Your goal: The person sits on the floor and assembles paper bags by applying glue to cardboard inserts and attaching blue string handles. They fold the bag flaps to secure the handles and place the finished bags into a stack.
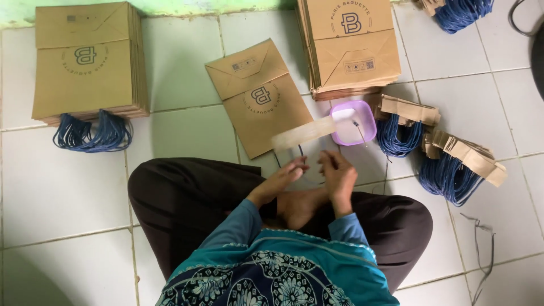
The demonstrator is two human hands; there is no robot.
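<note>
Strip: your pale card strip [304, 134] is blurred, slanting over the bag [259, 96].
Left hand [286, 175]: your fingers pinch its blue cord [300, 151].
Right hand [338, 173]: your fingers curl together; contents unclear.

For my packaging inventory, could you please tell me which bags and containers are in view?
Left stack of bags: far left, flat brown paper, blue cord handles.
Single bag: centre floor, tilted, brown.
Right stack of bags: top right, brown.
Tub: beside the single bag, squarish, lilac plastic.

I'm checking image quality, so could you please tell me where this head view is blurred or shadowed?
Head view: the paper strip near the hands is smeared by motion blur; the left hand and right hand are slightly soft; soft shadow falls on the floor tiles around the legs; the bag stacks stay sharp.
</note>
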